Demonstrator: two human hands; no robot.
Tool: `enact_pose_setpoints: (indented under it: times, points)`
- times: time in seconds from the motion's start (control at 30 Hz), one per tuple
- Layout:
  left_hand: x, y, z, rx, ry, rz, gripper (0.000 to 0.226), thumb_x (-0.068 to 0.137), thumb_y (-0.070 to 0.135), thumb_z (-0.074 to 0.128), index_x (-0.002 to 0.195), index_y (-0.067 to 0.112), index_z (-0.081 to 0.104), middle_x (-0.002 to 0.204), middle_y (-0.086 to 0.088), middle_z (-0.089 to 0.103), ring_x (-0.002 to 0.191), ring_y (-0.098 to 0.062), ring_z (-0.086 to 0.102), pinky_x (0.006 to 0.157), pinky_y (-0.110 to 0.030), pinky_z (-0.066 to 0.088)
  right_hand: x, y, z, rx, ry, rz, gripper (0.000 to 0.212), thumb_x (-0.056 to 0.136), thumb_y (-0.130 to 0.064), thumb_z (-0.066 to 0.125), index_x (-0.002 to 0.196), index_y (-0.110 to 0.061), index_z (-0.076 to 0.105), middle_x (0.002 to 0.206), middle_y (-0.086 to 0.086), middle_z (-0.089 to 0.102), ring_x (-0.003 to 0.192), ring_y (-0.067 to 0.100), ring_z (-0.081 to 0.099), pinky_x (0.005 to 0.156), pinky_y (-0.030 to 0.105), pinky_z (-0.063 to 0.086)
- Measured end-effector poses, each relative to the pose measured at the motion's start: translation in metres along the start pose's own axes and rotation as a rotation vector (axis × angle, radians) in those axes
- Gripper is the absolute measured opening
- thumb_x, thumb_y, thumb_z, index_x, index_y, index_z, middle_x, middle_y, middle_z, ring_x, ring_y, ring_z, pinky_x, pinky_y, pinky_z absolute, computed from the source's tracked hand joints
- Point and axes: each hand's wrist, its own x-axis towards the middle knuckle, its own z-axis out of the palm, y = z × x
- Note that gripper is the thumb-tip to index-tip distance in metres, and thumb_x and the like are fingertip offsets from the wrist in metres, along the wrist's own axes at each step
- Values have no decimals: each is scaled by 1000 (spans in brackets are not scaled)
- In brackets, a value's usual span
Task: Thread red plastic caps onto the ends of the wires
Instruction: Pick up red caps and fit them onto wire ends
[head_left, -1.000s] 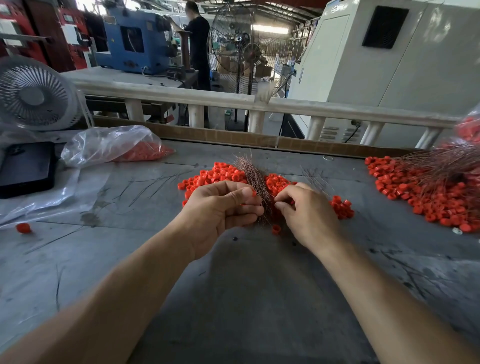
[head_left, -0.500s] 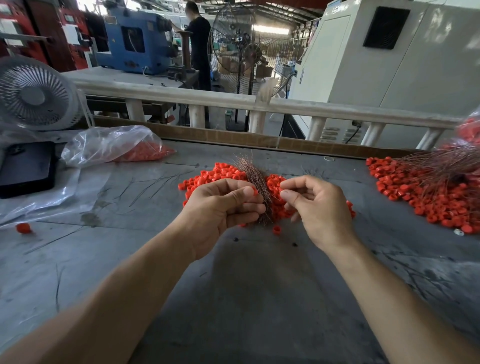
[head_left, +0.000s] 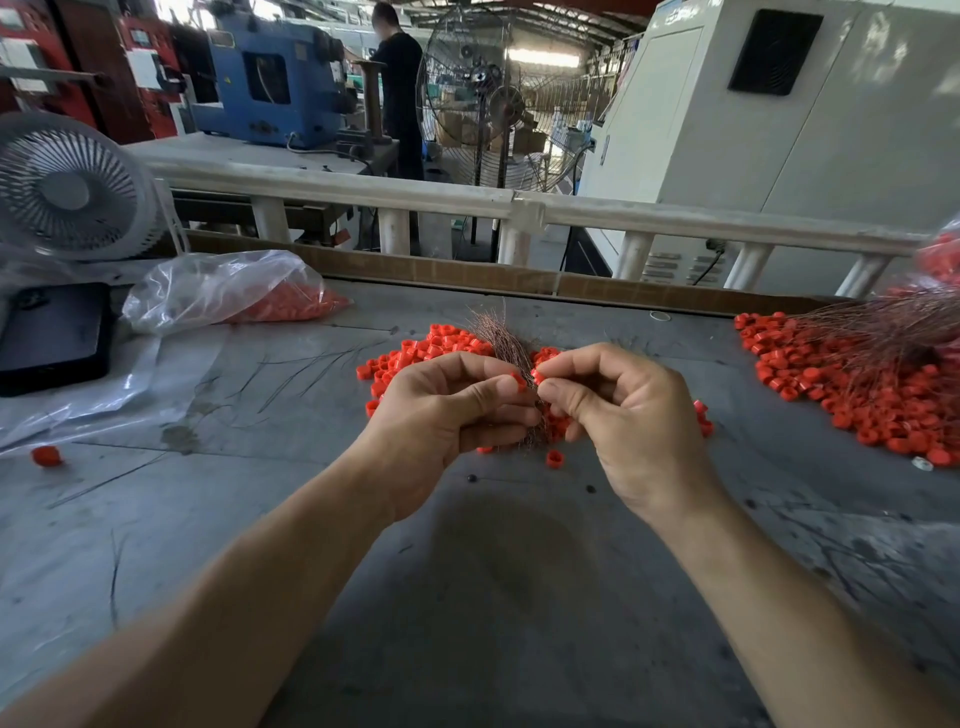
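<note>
Left hand (head_left: 447, 415) holds the wire bundle (head_left: 506, 343) upright, fingers curled round its lower part, tips fanning out above the fist. Its thumb and forefinger also pinch a red cap (head_left: 518, 379) at the top of the grip. My read: keeping the bundle vertical puts the wire ends right at fingertip height, so no reaching.

Right hand (head_left: 628, 415) pinches a second red cap (head_left: 537, 375) between thumb and forefinger, other fingers curled in. The two caps sit just beside each other, nearly touching, directly in front of the bundle. Whether a wire end is already through either cap is too fine to tell.

Loose cap pile (head_left: 415, 356) lies on the desk (head_left: 509, 597) right behind and under both hands, probably so the next cap is a short grab. One stray cap (head_left: 555, 458) sits on the desk just below the hands.

Far right: a larger heap of caps with wires (head_left: 872, 379) lying across it, looks like the finished batch, kept well apart from the feed pile. Plastic bag of caps (head_left: 228, 291) at left rear is likely reserve stock.

Step in hand, as I judge it: feeding a wire end into a cap.
</note>
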Motion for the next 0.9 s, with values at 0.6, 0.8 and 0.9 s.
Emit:
enact_pose_setpoints:
  times: [0.6,0.8,0.9]
  points:
    - [-5,-1,9,201,22,116,33,78,13,71,105,-5,66,90,-22,75,81,-26,75,78,-39,62,-4,-14,2,-220,-15,-161,13,83,0,80,90,-11,81,92,-5,75,93,7,70,85,19,54]
    - [-4,-2,8,158,26,94,26,78,16,72,100,2,69,89,-18,75,83,-27,74,73,-35,63,-4,-14,4,-294,18,-251,14,83,0,80,91,-11,82,92,-4,75,91,6,70,84,17,54]
    - [-3,-2,5,123,30,72,27,78,19,74,100,3,69,90,-17,74,83,-25,74,72,-33,62,-3,-14,5,-307,15,-264,15,83,-1,80,94,-11,82,94,-5,75,92,5,69,86,17,53]
